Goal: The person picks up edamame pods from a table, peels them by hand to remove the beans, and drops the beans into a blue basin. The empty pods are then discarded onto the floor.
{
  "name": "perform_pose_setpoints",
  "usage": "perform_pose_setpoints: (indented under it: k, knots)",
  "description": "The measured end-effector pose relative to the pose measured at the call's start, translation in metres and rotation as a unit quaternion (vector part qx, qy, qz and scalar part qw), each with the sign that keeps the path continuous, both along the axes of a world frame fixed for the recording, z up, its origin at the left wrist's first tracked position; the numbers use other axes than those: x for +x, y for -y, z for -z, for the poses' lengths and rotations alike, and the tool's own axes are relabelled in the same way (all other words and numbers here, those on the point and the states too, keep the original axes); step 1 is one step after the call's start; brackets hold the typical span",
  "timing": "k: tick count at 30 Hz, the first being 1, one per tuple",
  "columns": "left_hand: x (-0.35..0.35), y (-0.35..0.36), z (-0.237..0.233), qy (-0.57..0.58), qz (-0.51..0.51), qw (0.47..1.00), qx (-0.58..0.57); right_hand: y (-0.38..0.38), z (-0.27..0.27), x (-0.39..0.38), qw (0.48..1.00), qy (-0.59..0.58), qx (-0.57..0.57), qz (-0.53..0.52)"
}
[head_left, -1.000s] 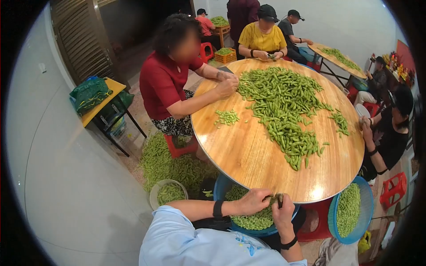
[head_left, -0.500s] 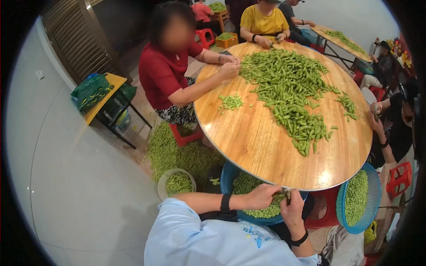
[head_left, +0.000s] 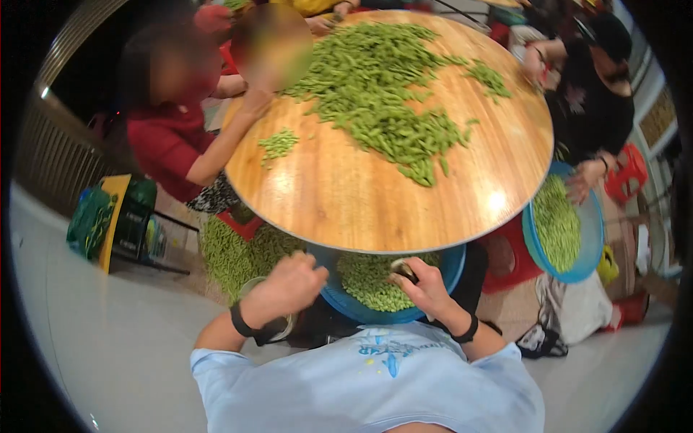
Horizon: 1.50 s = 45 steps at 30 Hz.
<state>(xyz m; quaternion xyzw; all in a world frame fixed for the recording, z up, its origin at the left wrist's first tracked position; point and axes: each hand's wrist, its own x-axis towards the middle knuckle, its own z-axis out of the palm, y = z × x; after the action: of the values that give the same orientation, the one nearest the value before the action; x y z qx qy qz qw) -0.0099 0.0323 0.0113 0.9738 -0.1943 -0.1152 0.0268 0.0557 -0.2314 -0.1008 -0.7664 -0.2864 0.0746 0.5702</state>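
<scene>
My left hand is closed in a loose, slightly blurred fist over the white bucket; anything inside its fingers is hidden. My right hand pinches a small dark object with a pale edge between thumb and fingers, too small to name surely. That hand hovers over the right part of a blue basin of shelled green beans. The basin sits low in front of me, its far side under the edge of the round wooden table.
Green bean pods are heaped on the table, with a small pile of shelled beans. A person in red sits at left. At right, another person's hand reaches over a second blue basin. Husks cover the floor.
My hands, together on a pod over the basin before, are now apart: the left has moved left over the bucket. The view has shifted, and the person at right now reaches over the second basin.
</scene>
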Motion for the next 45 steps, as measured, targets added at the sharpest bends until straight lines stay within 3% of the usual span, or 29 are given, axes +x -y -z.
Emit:
perform_pose_setpoints:
  k: [1,3,5,7,12,15,18,23,25,26,27,28,30,32,33,34,39,45]
  knots:
    - [0.012,-0.001,-0.005,0.079,0.039,0.996,-0.019,0.0,-0.001,-0.001,0.999,-0.026,0.016,-0.009]
    - [0.053,0.008,0.001,0.079,0.053,0.982,-0.162,0.0,-0.008,0.0,0.998,-0.046,0.033,-0.013]
    - [0.102,0.033,0.002,0.077,0.075,0.969,-0.222,0.0,-0.022,-0.003,0.931,-0.327,0.157,-0.031]
    - [0.16,0.061,0.024,0.131,0.137,0.945,-0.266,0.0,-0.015,-0.004,0.919,-0.347,0.18,-0.045]
    - [0.248,0.115,0.058,0.204,0.235,0.927,-0.209,0.011,-0.009,-0.011,0.903,-0.373,0.209,-0.033]
    - [0.25,0.107,0.062,0.133,0.175,0.966,-0.139,0.017,-0.008,-0.012,0.892,-0.384,0.237,-0.025]
    - [0.235,0.082,0.055,0.048,0.111,0.974,-0.191,0.017,0.002,-0.013,0.843,-0.429,0.322,-0.039]
    - [0.19,0.041,0.066,0.144,0.096,0.938,-0.3,0.008,-0.002,-0.013,0.857,-0.418,0.3,-0.031]
    - [0.169,0.047,0.046,0.32,0.113,0.884,-0.321,0.006,-0.011,0.0,0.868,-0.385,0.312,-0.019]
    - [0.158,0.051,0.047,0.317,0.112,0.885,-0.323,0.005,-0.011,0.007,0.873,-0.362,0.325,-0.021]
    - [0.146,0.057,0.049,0.155,-0.009,0.868,-0.471,0.002,-0.019,0.012,0.869,-0.354,0.346,-0.007]
    - [0.134,0.062,0.051,-0.015,-0.129,0.797,-0.59,-0.002,-0.026,0.016,0.864,-0.346,0.365,0.007]
    - [0.116,0.069,0.052,-0.08,-0.141,0.767,-0.62,-0.009,-0.025,0.024,0.851,-0.364,0.38,0.002]
    - [0.102,0.08,0.053,-0.137,-0.146,0.696,-0.69,-0.011,-0.022,0.024,0.836,-0.384,0.392,-0.003]
    - [0.094,0.087,0.042,-0.188,-0.2,0.634,-0.723,-0.012,-0.022,0.025,0.827,-0.394,0.401,-0.02]
    - [0.093,0.084,0.044,-0.188,-0.203,0.631,-0.724,-0.012,-0.022,0.025,0.817,-0.404,0.409,-0.037]
    - [0.086,0.07,0.052,-0.19,-0.203,0.727,-0.628,-0.013,-0.025,0.019,0.819,-0.398,0.406,-0.073]
    - [0.083,0.071,0.055,-0.198,-0.2,0.686,-0.671,-0.013,-0.025,0.017,0.813,-0.407,0.409,-0.079]
